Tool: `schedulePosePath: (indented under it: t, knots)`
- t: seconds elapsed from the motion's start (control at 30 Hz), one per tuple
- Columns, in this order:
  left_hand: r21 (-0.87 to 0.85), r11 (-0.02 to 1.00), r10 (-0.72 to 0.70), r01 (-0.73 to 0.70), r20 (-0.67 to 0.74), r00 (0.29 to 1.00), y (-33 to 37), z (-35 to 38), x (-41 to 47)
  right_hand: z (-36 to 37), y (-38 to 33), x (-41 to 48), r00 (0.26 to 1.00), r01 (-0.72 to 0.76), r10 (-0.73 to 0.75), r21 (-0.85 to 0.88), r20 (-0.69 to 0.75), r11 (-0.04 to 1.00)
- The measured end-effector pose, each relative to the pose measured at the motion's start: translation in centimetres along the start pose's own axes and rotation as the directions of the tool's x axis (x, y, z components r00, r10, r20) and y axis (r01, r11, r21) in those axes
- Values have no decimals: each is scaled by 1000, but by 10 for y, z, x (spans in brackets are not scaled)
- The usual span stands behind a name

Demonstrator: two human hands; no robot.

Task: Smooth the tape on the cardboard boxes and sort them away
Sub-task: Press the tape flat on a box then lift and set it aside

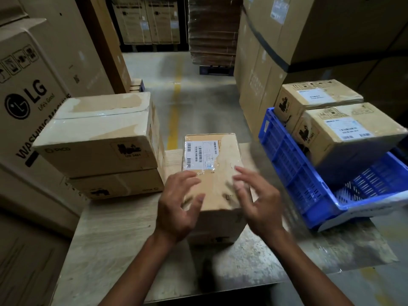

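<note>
A small cardboard box [217, 173] with a white shipping label [201, 154] under clear tape stands on the worktable [114, 239] in front of me. My left hand [178, 204] hovers at its near left corner, fingers spread and loosely bent, holding nothing. My right hand [258, 202] is by the box's right edge, fingers spread and blurred with motion; whether it touches the box I cannot tell. Two taped boxes [99, 138] are stacked on the table's left side.
A blue plastic crate [293, 171] sits tilted at the right with two labelled cardboard boxes [344, 131] in it. Large appliance cartons [28, 102] wall the left and right. An aisle of concrete floor with a yellow line [174, 111] runs ahead.
</note>
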State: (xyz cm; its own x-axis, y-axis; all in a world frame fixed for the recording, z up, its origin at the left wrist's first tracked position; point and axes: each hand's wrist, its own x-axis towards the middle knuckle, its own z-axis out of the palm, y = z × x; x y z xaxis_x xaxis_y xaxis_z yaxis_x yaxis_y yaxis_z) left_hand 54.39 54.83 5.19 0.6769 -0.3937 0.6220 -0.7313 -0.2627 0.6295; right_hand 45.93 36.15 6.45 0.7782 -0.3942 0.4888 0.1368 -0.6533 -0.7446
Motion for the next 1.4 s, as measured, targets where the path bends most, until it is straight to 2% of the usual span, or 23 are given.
schedulePosePath:
  t: [0.1,0.17,0.3,0.4,0.5,0.57,0.7,0.77,0.9,1.03,1.13,1.2,1.3,1.33,1.4]
  knots:
    - [239,965,82,-112,131,988,-5,13,-19,19,7,-24,974,219,-197,-252,111,943]
    - [307,944,77,-124,162,984,-7,18,-28,27,12,-34,966,255,-226,-311,126,915]
    - [348,931,39,-107,198,979,3,16,-9,19,5,-14,958,269,-199,-403,209,875]
    - [334,937,5,-103,281,960,0,17,17,17,0,13,958,201,-90,-414,273,888]
    - [373,927,-95,-37,330,939,-13,23,33,26,0,28,943,171,-2,-480,332,861]
    - [393,919,-159,16,333,929,-17,26,33,31,2,29,936,191,12,-538,351,821]
    - [419,908,-176,20,337,925,-13,25,42,33,3,32,935,218,12,-603,353,767]
    - [417,907,-204,66,297,933,-16,24,63,35,-1,47,921,231,47,-639,387,733]
    - [346,928,-229,139,234,945,-31,31,81,45,0,65,923,123,136,-612,359,781]
    - [330,918,-307,219,245,920,-45,39,76,56,5,54,919,145,132,-629,372,764]
    - [160,947,-302,278,152,941,-44,40,76,51,9,57,920,142,135,-631,369,762]
    - [1,929,-371,371,1,929,-37,41,73,45,13,57,914,132,141,-606,381,785]
    - [-121,884,-466,451,-266,844,-25,50,70,31,22,57,925,83,135,-536,355,840]
    - [-206,852,-523,481,-292,801,-19,55,71,25,26,57,935,69,123,-511,333,857]
    - [-392,746,-644,539,-215,734,-5,68,77,9,34,58,963,40,80,-433,255,901]
